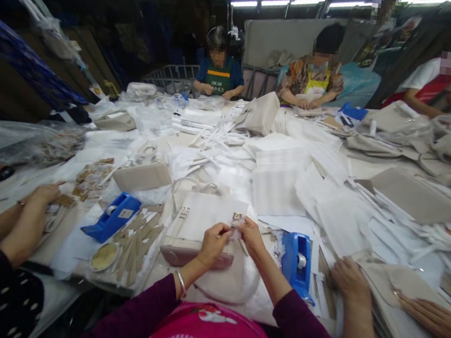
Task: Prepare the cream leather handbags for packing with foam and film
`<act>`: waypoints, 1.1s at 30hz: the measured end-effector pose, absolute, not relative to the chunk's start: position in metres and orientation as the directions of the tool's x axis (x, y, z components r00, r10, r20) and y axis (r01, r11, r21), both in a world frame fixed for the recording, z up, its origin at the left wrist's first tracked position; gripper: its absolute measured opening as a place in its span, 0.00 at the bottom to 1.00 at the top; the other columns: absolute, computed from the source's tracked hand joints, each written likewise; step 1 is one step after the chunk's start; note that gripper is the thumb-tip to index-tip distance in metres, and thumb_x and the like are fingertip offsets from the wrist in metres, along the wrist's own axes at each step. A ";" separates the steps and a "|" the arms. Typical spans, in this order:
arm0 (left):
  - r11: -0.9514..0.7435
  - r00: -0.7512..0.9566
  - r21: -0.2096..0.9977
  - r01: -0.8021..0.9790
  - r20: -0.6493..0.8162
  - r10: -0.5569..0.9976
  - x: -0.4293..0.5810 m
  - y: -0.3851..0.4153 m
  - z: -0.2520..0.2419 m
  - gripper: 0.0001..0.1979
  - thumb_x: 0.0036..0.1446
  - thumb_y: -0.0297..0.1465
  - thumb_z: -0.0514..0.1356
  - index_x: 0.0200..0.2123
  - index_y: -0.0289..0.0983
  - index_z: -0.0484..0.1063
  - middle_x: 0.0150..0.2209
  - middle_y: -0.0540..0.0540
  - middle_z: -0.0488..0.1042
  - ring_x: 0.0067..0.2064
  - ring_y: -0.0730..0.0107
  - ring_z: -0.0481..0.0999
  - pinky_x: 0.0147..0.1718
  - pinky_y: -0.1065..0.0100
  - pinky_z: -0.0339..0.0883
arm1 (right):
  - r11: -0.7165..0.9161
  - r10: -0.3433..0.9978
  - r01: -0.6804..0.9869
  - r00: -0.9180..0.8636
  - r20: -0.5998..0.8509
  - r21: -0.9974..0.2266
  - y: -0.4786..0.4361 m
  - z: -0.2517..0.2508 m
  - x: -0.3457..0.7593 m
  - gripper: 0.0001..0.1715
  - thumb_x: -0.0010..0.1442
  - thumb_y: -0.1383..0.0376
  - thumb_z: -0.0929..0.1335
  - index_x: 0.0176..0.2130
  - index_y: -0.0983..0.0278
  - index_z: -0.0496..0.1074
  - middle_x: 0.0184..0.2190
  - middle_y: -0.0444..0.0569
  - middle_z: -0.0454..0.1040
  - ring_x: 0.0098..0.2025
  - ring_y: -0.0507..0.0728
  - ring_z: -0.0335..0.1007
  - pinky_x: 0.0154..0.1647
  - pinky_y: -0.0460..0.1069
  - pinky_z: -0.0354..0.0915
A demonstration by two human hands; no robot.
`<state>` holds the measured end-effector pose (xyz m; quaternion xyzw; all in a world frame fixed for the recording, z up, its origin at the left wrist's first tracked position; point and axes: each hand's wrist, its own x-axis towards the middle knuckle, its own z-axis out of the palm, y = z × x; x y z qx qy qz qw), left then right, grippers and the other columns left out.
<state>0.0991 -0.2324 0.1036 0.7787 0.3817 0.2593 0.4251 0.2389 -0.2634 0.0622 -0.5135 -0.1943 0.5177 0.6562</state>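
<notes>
A cream handbag lies on the table in front of me, its handles pointing away and a white foam sheet over its front. Two short straps with metal buckles cross the sheet. At the right-hand strap, just below its buckle, my left hand and my right hand meet. Both have fingers pinched together on this strap; the fingertips are small and partly hidden. The other buckled strap lies untouched to the left.
Blue tape dispensers stand left and right. Beige strips and a round tin lie at left. Co-workers' hands are close on the left and right. Foam sheets and bags pile up beyond; several people sit or stand opposite.
</notes>
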 end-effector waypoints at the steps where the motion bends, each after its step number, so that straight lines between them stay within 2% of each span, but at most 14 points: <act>1: -0.286 0.508 0.871 0.400 0.050 0.860 0.098 -0.231 0.104 0.04 0.55 0.28 0.56 0.28 0.36 0.69 0.29 0.50 0.68 0.32 0.70 0.68 0.36 0.68 0.63 | -0.091 0.890 -0.457 0.361 -0.278 -0.885 -0.264 0.061 0.236 0.22 0.43 0.61 0.71 0.40 0.64 0.73 0.29 0.45 0.77 0.27 0.54 0.69 0.28 0.48 0.65; 3: -0.240 0.420 0.860 0.451 0.033 0.907 0.096 -0.228 0.104 0.03 0.52 0.27 0.59 0.26 0.36 0.70 0.28 0.50 0.68 0.33 0.69 0.68 0.38 0.67 0.62 | -0.118 0.904 -0.428 0.326 -0.276 -0.896 -0.266 0.058 0.234 0.23 0.43 0.61 0.71 0.42 0.63 0.73 0.30 0.45 0.78 0.28 0.55 0.70 0.30 0.48 0.65; 8: -0.287 0.354 0.800 0.527 0.101 0.930 0.093 -0.217 0.103 0.01 0.48 0.26 0.62 0.27 0.37 0.73 0.34 0.46 0.69 0.43 0.62 0.65 0.46 0.61 0.60 | -0.161 0.924 -0.457 0.241 -0.296 -0.875 -0.263 0.057 0.233 0.24 0.43 0.63 0.70 0.44 0.62 0.73 0.31 0.45 0.78 0.29 0.55 0.71 0.32 0.50 0.67; 13: -0.238 0.348 0.787 0.569 0.031 0.937 0.099 -0.210 0.102 0.02 0.49 0.28 0.63 0.29 0.39 0.76 0.36 0.46 0.68 0.46 0.60 0.64 0.49 0.59 0.58 | -0.237 0.933 -0.462 0.136 -0.333 -0.855 -0.261 0.056 0.233 0.27 0.42 0.66 0.69 0.45 0.62 0.72 0.32 0.44 0.78 0.28 0.54 0.70 0.31 0.49 0.66; 19: -0.212 0.318 0.739 0.639 -0.003 0.948 0.105 -0.209 0.098 0.02 0.49 0.29 0.63 0.29 0.39 0.76 0.40 0.44 0.67 0.49 0.56 0.62 0.49 0.55 0.57 | -0.211 0.962 -0.356 0.089 -0.258 -0.910 -0.267 0.057 0.236 0.26 0.40 0.70 0.68 0.43 0.64 0.73 0.31 0.44 0.77 0.29 0.53 0.69 0.31 0.47 0.64; 23: -0.198 0.274 0.742 0.641 0.019 0.961 0.103 -0.208 0.089 0.02 0.48 0.29 0.64 0.28 0.40 0.76 0.44 0.44 0.65 0.50 0.55 0.60 0.50 0.53 0.57 | -0.160 0.982 -0.332 0.043 -0.185 -0.930 -0.270 0.058 0.236 0.28 0.42 0.69 0.69 0.46 0.63 0.73 0.37 0.46 0.77 0.36 0.57 0.71 0.38 0.50 0.66; 26: -0.235 0.280 0.780 0.579 0.080 0.956 0.102 -0.204 0.077 0.03 0.46 0.26 0.64 0.27 0.39 0.74 0.46 0.45 0.62 0.51 0.58 0.61 0.53 0.54 0.57 | -0.137 0.981 -0.318 0.085 -0.172 -0.938 -0.271 0.058 0.231 0.28 0.43 0.65 0.72 0.46 0.62 0.73 0.40 0.47 0.77 0.39 0.59 0.71 0.43 0.53 0.66; 29: -0.139 0.148 0.877 0.461 0.079 0.986 0.101 -0.199 0.068 0.17 0.42 0.25 0.66 0.38 0.38 0.71 0.48 0.44 0.60 0.50 0.62 0.64 0.52 0.57 0.60 | -0.162 0.959 -0.318 0.171 -0.224 -0.934 -0.272 0.059 0.224 0.24 0.43 0.62 0.74 0.43 0.62 0.74 0.37 0.48 0.78 0.38 0.61 0.72 0.43 0.55 0.67; 31: 0.051 0.078 0.956 0.290 -0.077 0.994 0.100 -0.195 0.068 0.24 0.41 0.28 0.67 0.45 0.37 0.66 0.47 0.43 0.63 0.46 0.65 0.67 0.49 0.60 0.63 | -0.161 0.954 -0.332 0.187 -0.232 -0.929 -0.272 0.062 0.221 0.24 0.43 0.61 0.74 0.43 0.62 0.74 0.36 0.48 0.78 0.38 0.61 0.73 0.44 0.56 0.67; 33: 0.235 0.185 0.965 0.118 -0.254 0.949 0.098 -0.191 0.072 0.23 0.44 0.34 0.67 0.43 0.34 0.67 0.42 0.42 0.69 0.41 0.66 0.71 0.44 0.60 0.67 | -0.159 0.956 -0.341 0.183 -0.231 -0.927 -0.273 0.065 0.221 0.25 0.43 0.60 0.75 0.43 0.62 0.74 0.36 0.48 0.78 0.38 0.62 0.73 0.45 0.57 0.67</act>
